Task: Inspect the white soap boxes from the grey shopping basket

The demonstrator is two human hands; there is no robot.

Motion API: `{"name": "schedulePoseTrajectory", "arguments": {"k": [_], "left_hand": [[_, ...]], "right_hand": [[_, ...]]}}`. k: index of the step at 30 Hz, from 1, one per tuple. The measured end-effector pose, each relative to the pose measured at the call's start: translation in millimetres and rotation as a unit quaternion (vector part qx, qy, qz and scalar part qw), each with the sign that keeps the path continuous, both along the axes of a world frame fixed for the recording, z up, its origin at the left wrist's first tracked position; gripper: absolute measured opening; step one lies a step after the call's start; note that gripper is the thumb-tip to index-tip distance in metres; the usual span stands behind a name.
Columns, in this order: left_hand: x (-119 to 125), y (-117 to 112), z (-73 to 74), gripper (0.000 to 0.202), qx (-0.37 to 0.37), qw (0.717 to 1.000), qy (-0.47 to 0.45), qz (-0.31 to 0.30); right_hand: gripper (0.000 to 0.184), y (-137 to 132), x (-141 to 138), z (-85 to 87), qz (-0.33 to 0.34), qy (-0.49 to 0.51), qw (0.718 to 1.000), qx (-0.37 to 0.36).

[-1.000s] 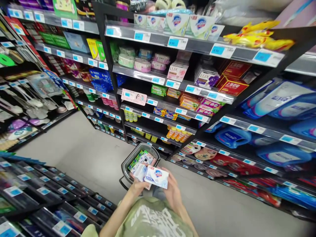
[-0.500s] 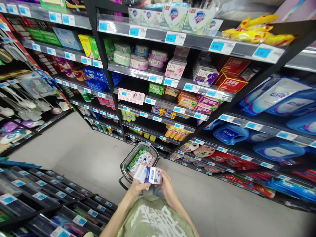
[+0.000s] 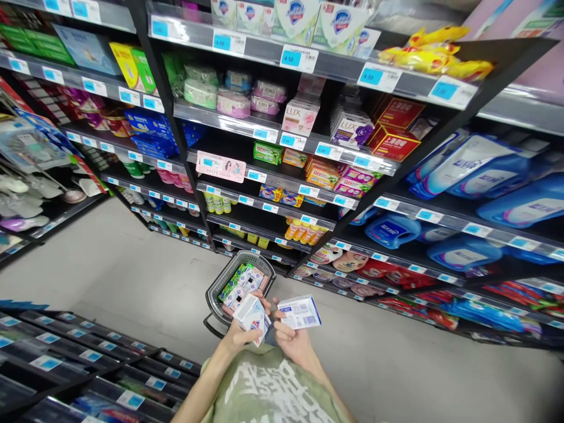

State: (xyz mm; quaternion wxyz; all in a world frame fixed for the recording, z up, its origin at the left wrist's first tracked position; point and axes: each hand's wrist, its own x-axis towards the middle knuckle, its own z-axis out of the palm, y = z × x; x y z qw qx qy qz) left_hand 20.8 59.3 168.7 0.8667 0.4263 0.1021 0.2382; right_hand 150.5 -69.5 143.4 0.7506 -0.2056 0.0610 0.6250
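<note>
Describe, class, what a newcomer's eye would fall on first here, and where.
Probably the white box in the right hand and another box in the left hand, low near the centre. Just beyond them sits a grey basket of boxes. Large blue bottles on the right-hand shelves may stand out too.

- I'm looking at a shop, by its layout a self-service store
- Tiered shelves stand on several sides of the aisle floor in my feed
- Price labels run along their edges, and I can read 4.50 on some
- LUX boxes and blue bottles are stocked in multiples
- A shopping basket holds packaged goods
</note>
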Motion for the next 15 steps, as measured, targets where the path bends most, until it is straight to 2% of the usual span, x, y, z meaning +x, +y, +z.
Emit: {"name": "schedulePoseTrajectory", "arguments": {"k": [6, 15], "left_hand": [[-0.6, -0.9, -2.6, 0.071, -0.019, 0.999, 0.028, 0.002], [3.7, -5.8, -2.3, 0.068, -0.008, 1.0, 0.028, -0.013]], "right_hand": [[0.031, -3.3, 1.5, -0.9, -0.008, 0.025, 0.999, 0.018], [0.023, -5.8, 2.9, 1.5, -0.002, 0.007, 1.0, 0.008]]}}
